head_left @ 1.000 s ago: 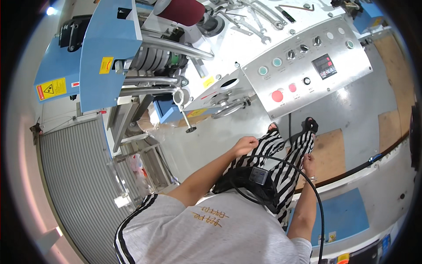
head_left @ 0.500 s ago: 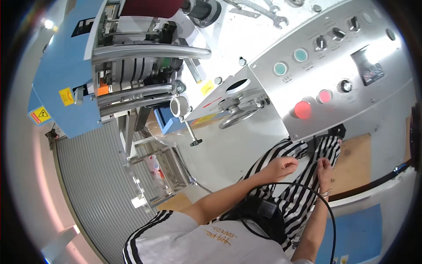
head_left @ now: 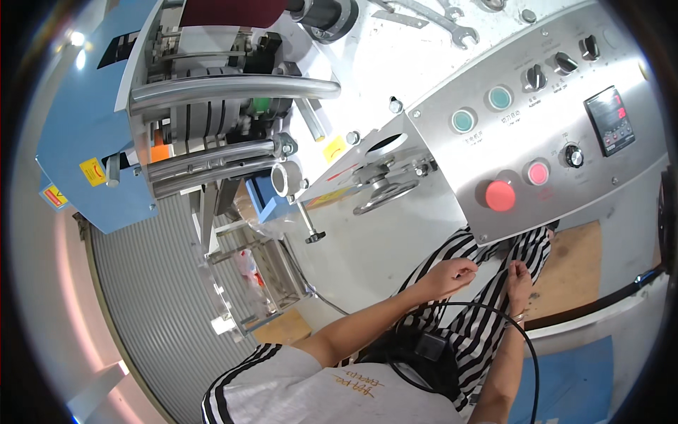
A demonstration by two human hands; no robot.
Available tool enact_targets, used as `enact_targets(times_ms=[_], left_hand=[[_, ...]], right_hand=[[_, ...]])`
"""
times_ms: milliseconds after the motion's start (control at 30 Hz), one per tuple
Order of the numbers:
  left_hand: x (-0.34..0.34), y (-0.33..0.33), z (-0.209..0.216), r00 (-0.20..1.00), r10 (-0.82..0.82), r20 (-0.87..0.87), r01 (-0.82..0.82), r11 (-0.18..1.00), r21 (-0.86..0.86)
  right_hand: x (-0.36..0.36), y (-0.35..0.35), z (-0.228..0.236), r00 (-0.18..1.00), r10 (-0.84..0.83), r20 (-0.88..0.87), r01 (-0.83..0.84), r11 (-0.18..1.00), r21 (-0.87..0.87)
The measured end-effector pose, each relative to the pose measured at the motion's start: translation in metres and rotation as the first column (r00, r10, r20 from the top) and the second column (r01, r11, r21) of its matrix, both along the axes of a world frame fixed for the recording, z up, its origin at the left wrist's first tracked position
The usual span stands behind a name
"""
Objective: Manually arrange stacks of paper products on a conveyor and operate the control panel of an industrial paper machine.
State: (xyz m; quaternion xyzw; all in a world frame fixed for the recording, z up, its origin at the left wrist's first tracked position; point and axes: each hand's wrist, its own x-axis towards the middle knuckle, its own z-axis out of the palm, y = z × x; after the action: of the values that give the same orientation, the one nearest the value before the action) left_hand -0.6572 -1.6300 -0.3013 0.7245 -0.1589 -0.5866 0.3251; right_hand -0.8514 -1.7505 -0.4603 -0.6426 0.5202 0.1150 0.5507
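My left hand (head_left: 450, 278) hovers over my striped trousers (head_left: 472, 321), its fingers curled in with the thumb near the fingertips. To its right, my right hand (head_left: 519, 283) is raised with the fingertips drawn together in a pinch. A small gap separates the two hands. Whatever either one holds is too small or too hidden to make out. Beyond them slopes a steel control panel (head_left: 565, 187) with a red mushroom button (head_left: 500, 196), a smaller red button (head_left: 538, 172), green buttons (head_left: 500, 97), black knobs and a small display (head_left: 611, 121). Neither hand touches it.
A blue machine (head_left: 92, 155) with steel rollers (head_left: 233, 88) and a dark red roll (head_left: 233, 10) stands at left. Wrenches (head_left: 441, 25) lie on the white top. A handwheel (head_left: 385, 198) sits under the panel. A black cable (head_left: 487, 305) loops over my lap.
The view has shifted slightly, so the panel sits farther right and lower. Glare has left the display, and red digits show there. Both hands keep nearly the same pose.
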Motion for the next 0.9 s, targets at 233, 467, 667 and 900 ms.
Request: enact_targets(times_ms=[233, 467, 667, 900], left_hand=[[0.016, -0.010, 0.009, 0.996, 0.080, -0.034, -0.080, 0.997, -0.001], [0.022, -0.017, 0.012, 0.992, 0.092, -0.082, -0.094, 0.995, -0.024], [0.019, -0.018, 0.013, 0.990, 0.091, -0.111, -0.090, 0.996, 0.009], [0.012, -0.016, 0.011, 0.988, 0.149, -0.048, -0.150, 0.988, -0.025]], right_hand=[[0.010, -0.007, 0.020, 0.999, -0.023, -0.029, 0.024, 1.000, 0.017], [0.005, -0.007, 0.012, 1.000, -0.008, 0.005, 0.008, 0.999, -0.049], [0.006, -0.010, 0.023, 0.999, 0.010, -0.032, -0.010, 1.000, 0.019], [-0.006, -0.010, 0.020, 0.997, 0.054, -0.058, -0.054, 0.999, -0.004]])
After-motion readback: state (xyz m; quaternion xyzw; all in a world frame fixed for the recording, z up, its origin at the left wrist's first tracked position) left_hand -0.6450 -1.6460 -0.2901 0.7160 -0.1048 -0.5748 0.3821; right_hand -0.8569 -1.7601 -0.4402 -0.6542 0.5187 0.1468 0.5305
